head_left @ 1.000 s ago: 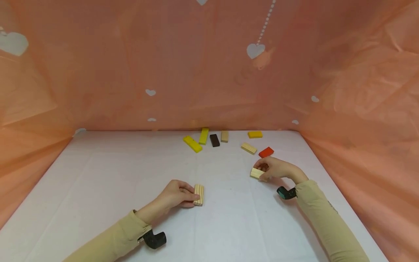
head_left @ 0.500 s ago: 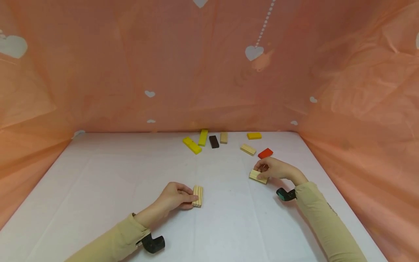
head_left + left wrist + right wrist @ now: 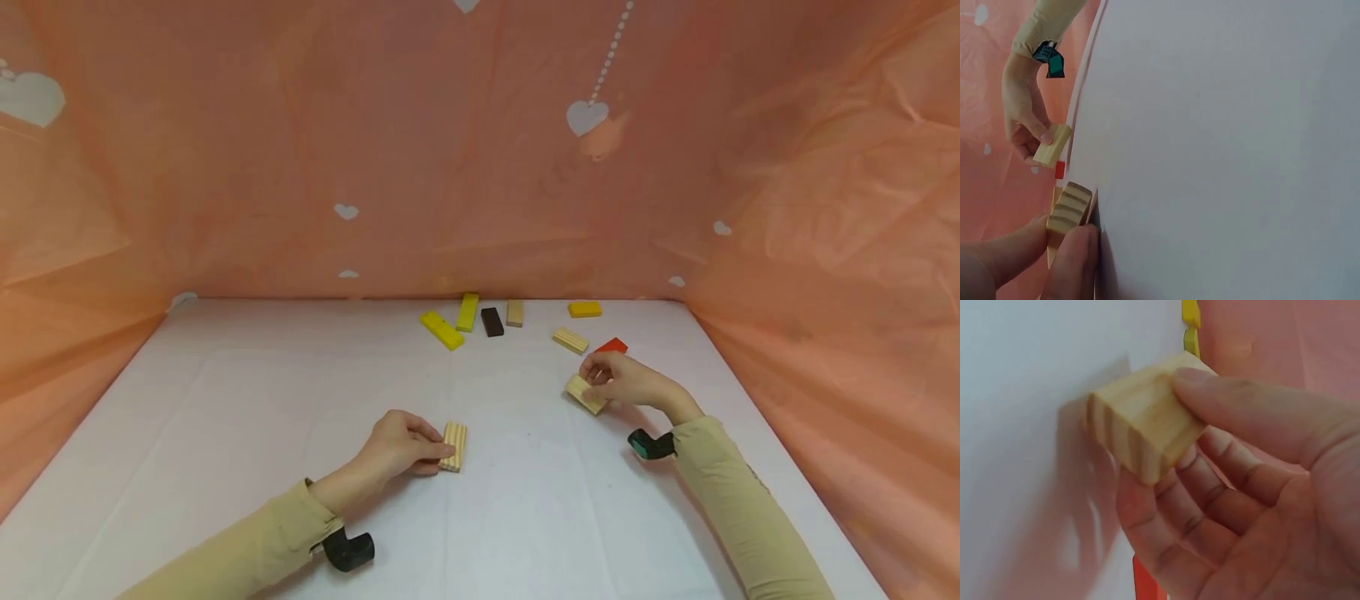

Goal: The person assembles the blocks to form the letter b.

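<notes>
My left hand (image 3: 401, 450) pinches a striped plain wooden block (image 3: 454, 442) near the middle of the table, thumb on top. In the left wrist view that block (image 3: 1070, 206) shows its banded end between thumb and finger. Farther right and farther back, my right hand (image 3: 630, 386) grips another plain wooden block (image 3: 582, 393) between thumb and fingers. The right wrist view shows this block (image 3: 1141, 415) tilted, with the thumb on its upper face and its shadow on the white cloth. A red block (image 3: 615, 345) lies just behind the right hand, partly covered by it.
Along the back lie two yellow-green blocks (image 3: 442, 330), a dark brown block (image 3: 492, 322), a tan block (image 3: 514, 313) and an orange-yellow block (image 3: 584, 309). Another striped wooden block (image 3: 570, 339) is left of the red one. A pink cloth (image 3: 450, 167) with hearts walls the table.
My right hand has turned its wooden block and shifted it slightly left and away, covering more of the red block. The left hand and its block have stayed nearly still.
</notes>
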Demonstrator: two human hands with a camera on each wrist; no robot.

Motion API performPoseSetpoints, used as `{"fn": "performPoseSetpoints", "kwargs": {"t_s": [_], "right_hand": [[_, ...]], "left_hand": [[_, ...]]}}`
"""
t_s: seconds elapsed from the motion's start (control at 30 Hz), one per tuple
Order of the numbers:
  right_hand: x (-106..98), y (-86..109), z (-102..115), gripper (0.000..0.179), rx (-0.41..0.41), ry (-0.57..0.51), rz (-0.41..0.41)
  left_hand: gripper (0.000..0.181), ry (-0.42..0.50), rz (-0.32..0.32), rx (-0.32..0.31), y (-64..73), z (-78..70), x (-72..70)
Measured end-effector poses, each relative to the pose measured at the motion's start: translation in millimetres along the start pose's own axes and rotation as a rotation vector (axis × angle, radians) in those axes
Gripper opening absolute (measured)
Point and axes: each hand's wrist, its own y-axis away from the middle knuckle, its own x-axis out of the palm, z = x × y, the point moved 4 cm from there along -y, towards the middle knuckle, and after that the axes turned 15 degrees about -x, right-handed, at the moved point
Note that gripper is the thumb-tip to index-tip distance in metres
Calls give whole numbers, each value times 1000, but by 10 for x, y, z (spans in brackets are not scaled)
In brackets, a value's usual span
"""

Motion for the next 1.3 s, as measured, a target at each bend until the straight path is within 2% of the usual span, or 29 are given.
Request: {"fn": "performPoseSetpoints", "kwargs": {"t_s": [0.13,0.37,0.5,0.63,0.77,0.87,1.0,1.2,1.3], "right_hand": [[14,-53,46,27,-5,-45,-59],[95,-160,147,43,43,-263,-178],[144,-223,191,47,57,-329,-247],[206,-296,210,47,74,-381,-290],[266,-371,241,45,84,-404,-309],[308,-423,307,43,75,-417,-302],[403,-509,322,42,71,-447,-296],[570,-639,331,41,82,-466,-277],[653,-698,359,41,83,-476,-256]], "left_hand": [[19,-56,-3,-23,-8,-23,-21],[20,-111,40,-39,-47,-19,-60],[20,-116,53,-50,-72,-20,-62],[20,-112,34,-58,-64,-12,-55],[21,-104,17,-49,-57,0,-64],[23,-65,15,-31,-80,-1,-79],[24,-8,25,-14,-114,-10,-106],[27,20,61,-6,-140,-7,-84],[28,25,56,-8,-139,0,-67]]}}
